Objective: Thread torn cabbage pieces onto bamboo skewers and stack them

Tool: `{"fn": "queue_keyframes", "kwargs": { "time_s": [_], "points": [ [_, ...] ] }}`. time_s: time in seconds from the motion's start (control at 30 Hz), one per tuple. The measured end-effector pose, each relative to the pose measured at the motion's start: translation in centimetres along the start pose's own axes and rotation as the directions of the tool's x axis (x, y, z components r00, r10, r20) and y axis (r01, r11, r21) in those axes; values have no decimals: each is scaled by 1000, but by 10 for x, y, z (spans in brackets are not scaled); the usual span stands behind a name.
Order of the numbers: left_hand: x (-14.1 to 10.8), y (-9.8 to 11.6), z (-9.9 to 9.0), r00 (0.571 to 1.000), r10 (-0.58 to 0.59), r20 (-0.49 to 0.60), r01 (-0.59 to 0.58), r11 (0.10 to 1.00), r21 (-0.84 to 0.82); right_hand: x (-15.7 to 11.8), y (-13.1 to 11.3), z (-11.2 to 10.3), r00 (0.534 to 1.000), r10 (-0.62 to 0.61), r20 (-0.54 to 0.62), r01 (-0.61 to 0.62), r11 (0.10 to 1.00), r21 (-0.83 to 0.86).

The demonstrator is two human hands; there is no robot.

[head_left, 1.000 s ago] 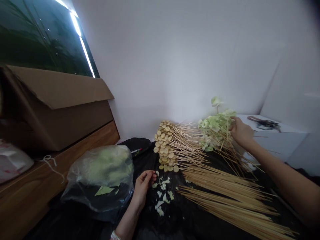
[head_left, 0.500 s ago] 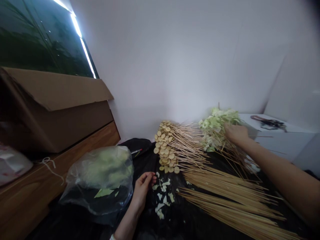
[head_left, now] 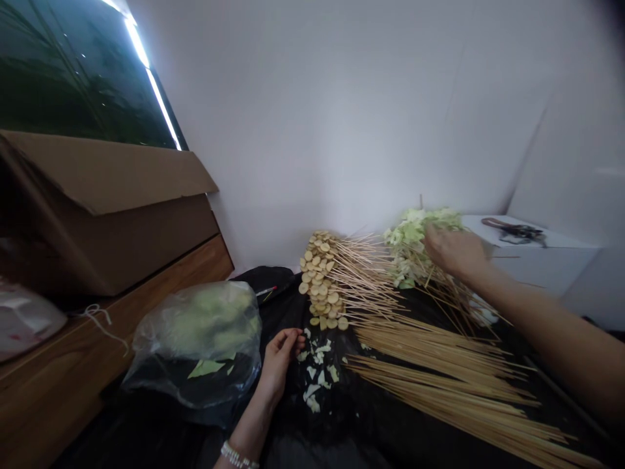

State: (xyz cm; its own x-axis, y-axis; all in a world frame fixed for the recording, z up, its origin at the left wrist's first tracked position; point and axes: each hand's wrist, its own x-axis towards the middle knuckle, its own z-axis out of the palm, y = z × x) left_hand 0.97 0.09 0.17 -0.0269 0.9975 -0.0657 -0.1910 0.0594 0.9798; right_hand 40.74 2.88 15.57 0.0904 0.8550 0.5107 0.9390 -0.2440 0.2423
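Note:
My left hand point(head_left: 282, 355), fingers curled together, hovers beside small pale leaf scraps point(head_left: 319, 378) on black plastic; anything between its fingertips is too small to make out. My right hand point(head_left: 454, 251) reaches over the pile of skewered cabbage leaves point(head_left: 413, 238); its fingertips are partly hidden, so its hold is unclear. Skewered round yellowish slices point(head_left: 319, 280) lie stacked in the middle, their sticks pointing right. Bare wooden skewers point(head_left: 454, 391) fan out at the lower right. A clear plastic bag point(head_left: 209, 332) with pale green leaves lies to the left.
An open cardboard box point(head_left: 137, 228) stands at the left on a wooden surface point(head_left: 195, 280). Near the wall lies a pen point(head_left: 266, 291) on black plastic. A white cabinet point(head_left: 551, 260) at the right bears a dark strap-like bundle point(head_left: 515, 231).
The camera view has shifted slightly. My right hand has turned flatter over the cabbage pile, its fingers less bunched. My left hand has hardly moved, and its bracelet now shows.

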Motion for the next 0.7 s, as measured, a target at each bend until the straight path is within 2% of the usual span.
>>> {"fn": "queue_keyframes", "kwargs": {
  "time_s": [0.1,0.2,0.27,0.37,0.43,0.5,0.7],
  "points": [
    [0,-1,1,1000,1,-3,-1,1000,2,-33,-23,-10,996,-84,9,84,996,16],
    [0,-2,1,1000,10,2,-10,1000,25,-71,-50,-7,970,-226,89,217,971,101],
    [0,-2,1,1000,16,0,-16,1000,27,-97,-66,1,938,-318,138,296,942,157],
    [0,-2,0,1000,21,-6,-21,1000,15,-133,-85,16,861,-456,224,356,856,376],
    [1,-2,-1,1000,25,-5,-25,1000,3,-154,-95,26,840,-483,249,335,820,464],
    [1,-3,-1,1000,25,-5,-25,1000,-2,-170,-102,35,838,-481,257,315,811,492],
    [2,-5,-1,1000,27,5,-27,1000,-6,-189,-110,52,832,-472,291,357,858,370]
  ]
}}
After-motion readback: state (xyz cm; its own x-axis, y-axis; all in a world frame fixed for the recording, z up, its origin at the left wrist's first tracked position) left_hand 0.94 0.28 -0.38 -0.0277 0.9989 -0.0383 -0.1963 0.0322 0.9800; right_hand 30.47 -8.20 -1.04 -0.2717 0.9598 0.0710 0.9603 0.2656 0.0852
